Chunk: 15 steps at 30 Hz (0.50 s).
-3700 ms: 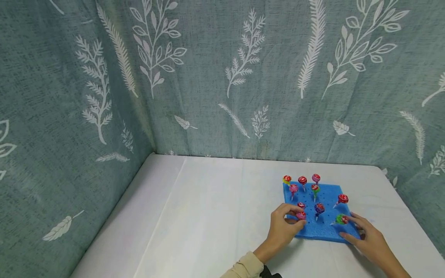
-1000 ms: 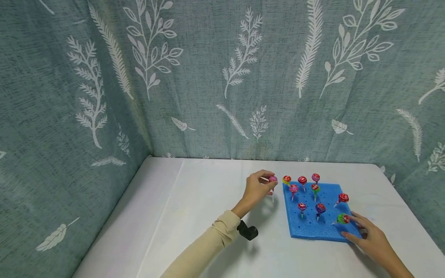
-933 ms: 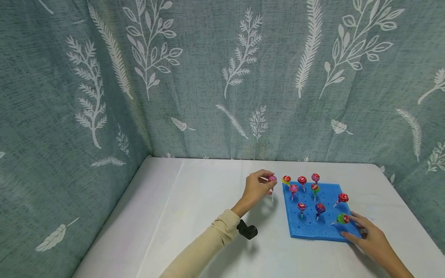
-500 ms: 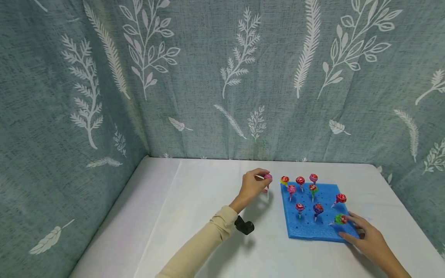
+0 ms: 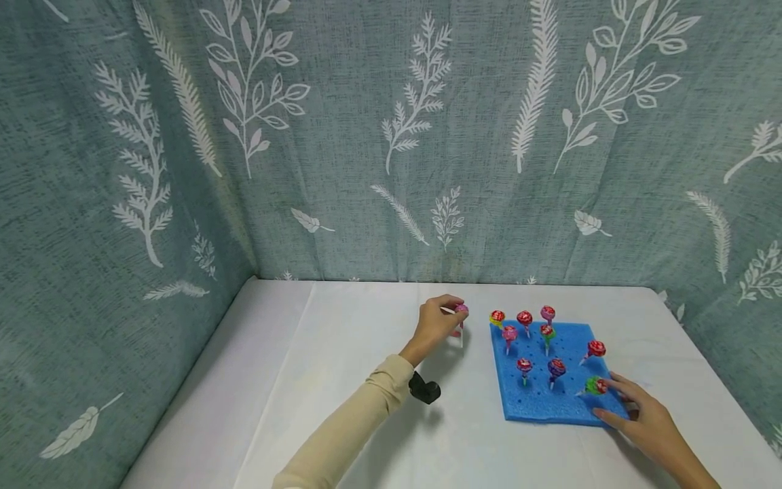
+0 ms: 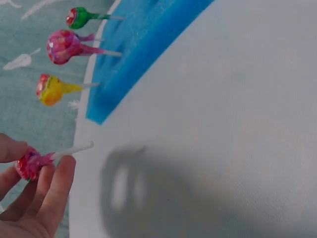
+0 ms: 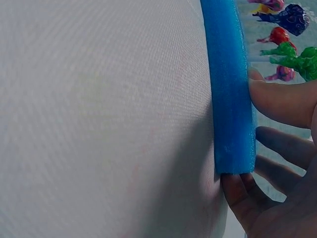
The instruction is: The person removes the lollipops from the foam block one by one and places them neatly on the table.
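Note:
In the head view my left hand [image 5: 432, 327] is raised over the white table, left of a blue foam board [image 5: 537, 406]. Its thumb and fingers pinch the head of a pink lollipop [image 6: 30, 164], whose white stick points down toward the table. My right hand [image 5: 641, 415] holds the near right corner of the board, the thumb on its top face and other fingers about the edge. Close to those fingertips a green-and-red lollipop [image 5: 595, 386] leans in the foam. Other lollipops stand in it, among them a yellow one [image 6: 49, 90] and a dark blue one [image 5: 556, 368].
The white tabletop [image 5: 342, 353] stretches left of the board. Teal leaf-patterned curtain [image 5: 366, 136] hangs behind and along the left side. Rows of small holes dot the foam. A black device [image 5: 424, 389] is strapped at my left wrist.
My left hand took the pink lollipop from the board's near left part, carried it back and left, and drifts slightly further left. The right hand stays at the corner.

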Each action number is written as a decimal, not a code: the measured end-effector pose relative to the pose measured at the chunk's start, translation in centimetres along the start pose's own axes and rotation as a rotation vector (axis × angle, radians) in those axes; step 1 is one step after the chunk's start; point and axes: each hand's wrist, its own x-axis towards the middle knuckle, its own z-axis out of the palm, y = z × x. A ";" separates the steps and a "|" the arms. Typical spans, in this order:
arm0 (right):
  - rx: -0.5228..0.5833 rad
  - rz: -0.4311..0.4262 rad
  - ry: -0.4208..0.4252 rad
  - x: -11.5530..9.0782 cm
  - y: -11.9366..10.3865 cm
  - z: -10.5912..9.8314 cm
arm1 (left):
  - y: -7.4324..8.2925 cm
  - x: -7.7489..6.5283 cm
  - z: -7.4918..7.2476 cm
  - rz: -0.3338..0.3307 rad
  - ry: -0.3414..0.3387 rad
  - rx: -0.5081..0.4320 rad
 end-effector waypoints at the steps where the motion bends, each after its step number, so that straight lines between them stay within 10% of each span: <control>1: 0.001 0.002 -0.004 0.0 0.0 0.0 | 0.0 0.0 0.0 -0.004 -0.004 -0.001; 15: 0.020 0.044 -0.028 0.1 0.0 0.0 | -1.8 1.2 0.4 -0.072 0.021 0.035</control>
